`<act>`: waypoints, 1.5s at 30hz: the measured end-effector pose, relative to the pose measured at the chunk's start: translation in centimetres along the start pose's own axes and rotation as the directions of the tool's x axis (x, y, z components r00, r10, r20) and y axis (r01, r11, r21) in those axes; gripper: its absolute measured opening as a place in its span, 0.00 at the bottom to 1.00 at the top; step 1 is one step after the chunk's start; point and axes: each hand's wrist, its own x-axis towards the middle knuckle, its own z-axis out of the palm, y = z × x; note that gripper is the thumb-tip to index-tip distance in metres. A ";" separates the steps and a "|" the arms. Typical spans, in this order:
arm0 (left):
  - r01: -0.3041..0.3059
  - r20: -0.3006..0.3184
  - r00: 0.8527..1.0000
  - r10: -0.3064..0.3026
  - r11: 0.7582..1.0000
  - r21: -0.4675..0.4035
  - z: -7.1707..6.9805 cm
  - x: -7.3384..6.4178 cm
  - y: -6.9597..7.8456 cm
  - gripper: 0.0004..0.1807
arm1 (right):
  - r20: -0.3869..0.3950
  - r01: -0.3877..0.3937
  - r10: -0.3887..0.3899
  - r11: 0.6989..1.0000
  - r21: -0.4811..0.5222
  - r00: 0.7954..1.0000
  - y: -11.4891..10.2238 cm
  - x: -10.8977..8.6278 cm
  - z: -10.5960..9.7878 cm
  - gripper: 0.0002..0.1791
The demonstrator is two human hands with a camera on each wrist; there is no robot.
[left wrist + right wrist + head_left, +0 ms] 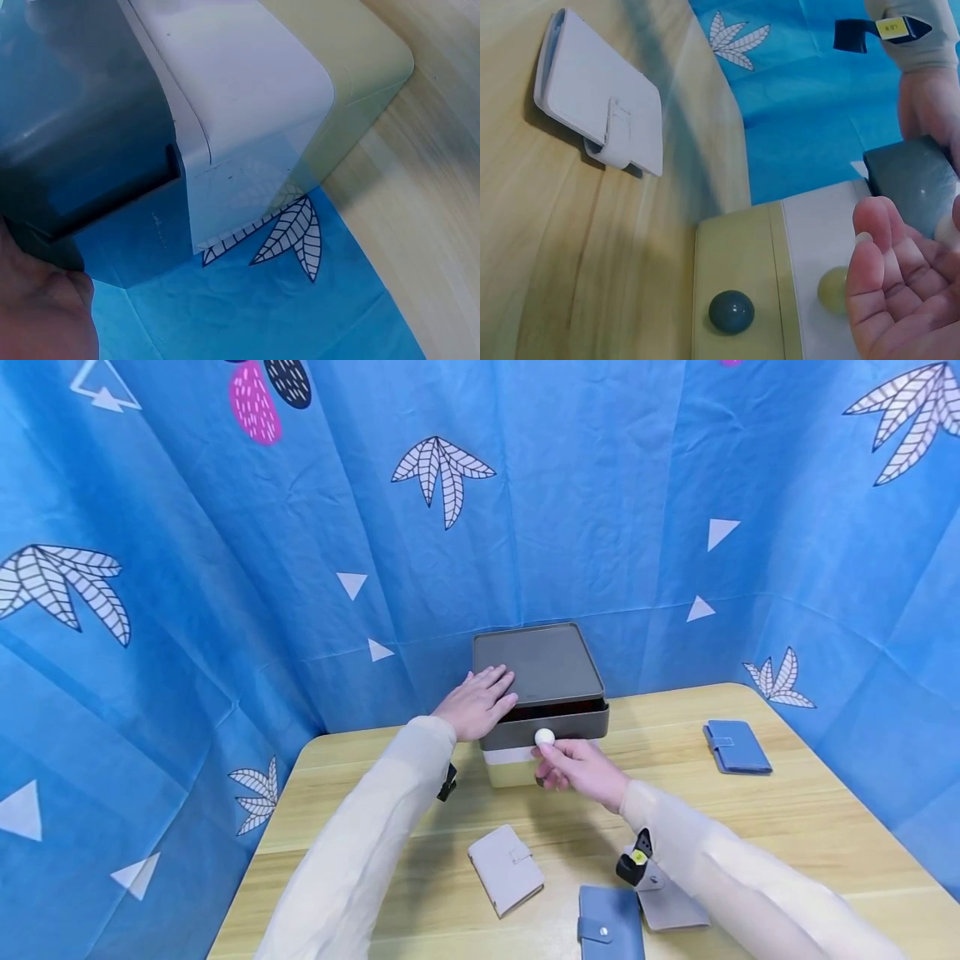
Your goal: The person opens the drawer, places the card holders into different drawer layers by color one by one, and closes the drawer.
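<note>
A small drawer box with a dark grey top (536, 664) stands at the back of the table. Its dark grey top drawer (498, 737) is partly pulled out, leaving a dark gap under the lid. My left hand (477, 702) rests on the left front part of the box top with its fingers stretched out. With thumb and fingers, my right hand (581, 768) pinches the round white knob (544, 737) of that drawer. In the right wrist view, the lower drawers show a yellow-green knob (832, 290) on white and a dark knob (732, 312) on yellow.
A pale notebook (507, 868) lies in front of the box. Nearer the front edge are a blue notebook (611, 922) and a grey one (670, 897), partly under my right forearm. Another blue notebook (737, 747) lies at right. A blue curtain (585, 510) hangs behind the table.
</note>
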 end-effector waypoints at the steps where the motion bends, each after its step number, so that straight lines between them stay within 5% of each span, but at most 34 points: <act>1: 0.000 -0.002 1.000 0.000 1.000 0.002 0.0 0.0 0.0 0.35 | 0.004 0.003 -0.003 1.000 0.002 1.000 0.1 0.1 0.0 0.29; 45: -0.007 -0.036 0.999 0.006 1.000 -0.007 0.7 0.3 -0.5 0.36 | -0.027 -0.015 0.016 0.999 0.046 1.000 0.2 2.5 -0.3 0.28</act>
